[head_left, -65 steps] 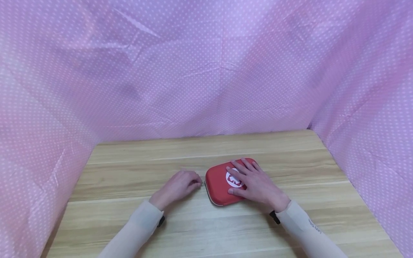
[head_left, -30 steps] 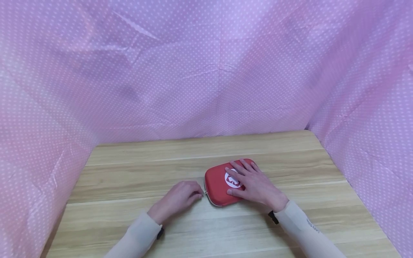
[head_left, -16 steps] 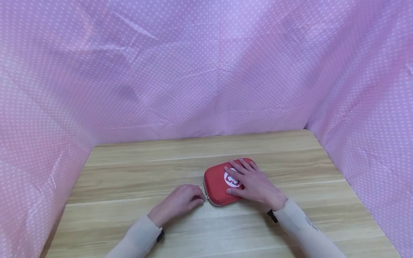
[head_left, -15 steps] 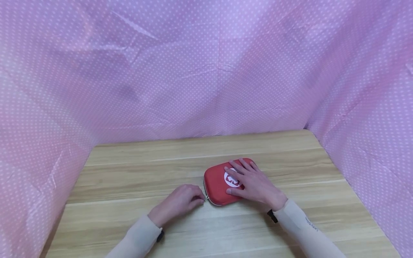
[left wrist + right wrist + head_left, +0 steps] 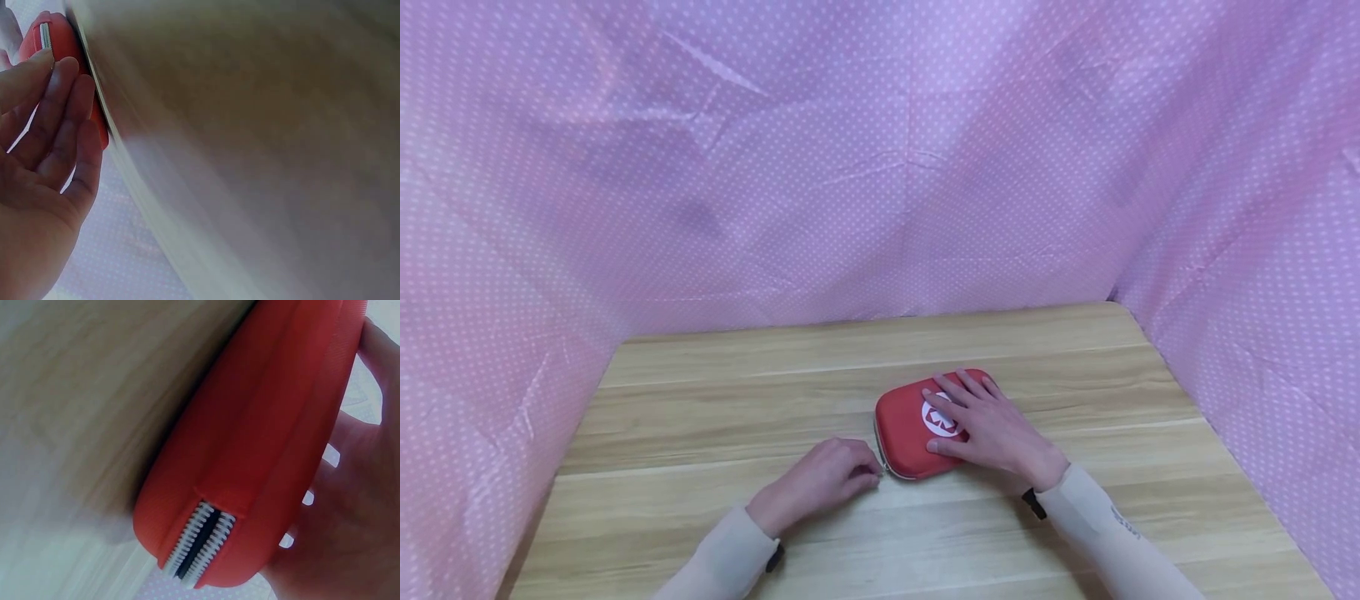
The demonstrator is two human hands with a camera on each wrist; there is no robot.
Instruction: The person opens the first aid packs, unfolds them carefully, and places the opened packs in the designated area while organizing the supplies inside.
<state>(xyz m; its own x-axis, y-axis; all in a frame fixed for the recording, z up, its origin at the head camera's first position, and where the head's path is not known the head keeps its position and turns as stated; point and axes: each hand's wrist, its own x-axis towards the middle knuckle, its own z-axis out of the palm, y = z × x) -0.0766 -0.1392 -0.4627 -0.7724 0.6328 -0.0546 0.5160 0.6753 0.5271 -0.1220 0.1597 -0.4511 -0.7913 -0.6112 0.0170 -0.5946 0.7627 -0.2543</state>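
Observation:
A red zippered case [image 5: 904, 425] with a white round emblem lies flat on the table. My right hand [image 5: 1000, 437] rests on its lid with straight, spread fingers. At the case's near left corner, my left hand [image 5: 829, 479] pinches the zipper pull between thumb and fingers; the pull itself is mostly hidden. The left wrist view shows a piece of silvery zipper [image 5: 45, 35] just past the thumb tip. In the right wrist view, two pale rows of zipper teeth [image 5: 199, 544] stand apart at one end of the case, with a dark gap between them.
The wooden table [image 5: 715, 400] extends around the case on all sides. Pink dotted cloth [image 5: 880, 183] hangs behind the table and along its left and right sides.
My left hand has moved toward the near edge, following the case's left side to its near corner with the zipper pull. My right hand stays on the lid.

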